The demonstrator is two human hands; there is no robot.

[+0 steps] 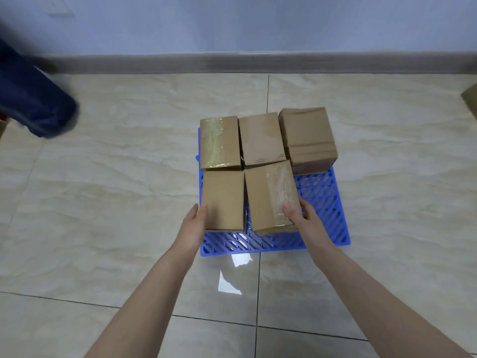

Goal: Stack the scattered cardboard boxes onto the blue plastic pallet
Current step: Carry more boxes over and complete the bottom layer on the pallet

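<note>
From the head camera, a blurred dark blue shape point(33, 99) at the left edge cannot be made out clearly, and a brown corner of something point(471, 99) is cut off at the right edge. Much of the blue pallet point(322, 202) on the tiled floor point(103, 202) is hidden under five cardboard boxes; only its near strip and right front part show.

Three boxes fill the far row: a taped box point(220, 142), a middle box point(261, 139) and a taller, creased box point(307, 136), each with its long side running away from the camera. In the near row, the left box point(223, 200) lies square to them, while the right box point(271, 195) is turned slightly, its far end leaning left and touching the middle box.

The left hand point(193, 223) lies flat against the left box's near left corner, fingers together. The right hand point(302, 215) grips the right box's near right corner, thumb on top, fingers down its side.
</note>
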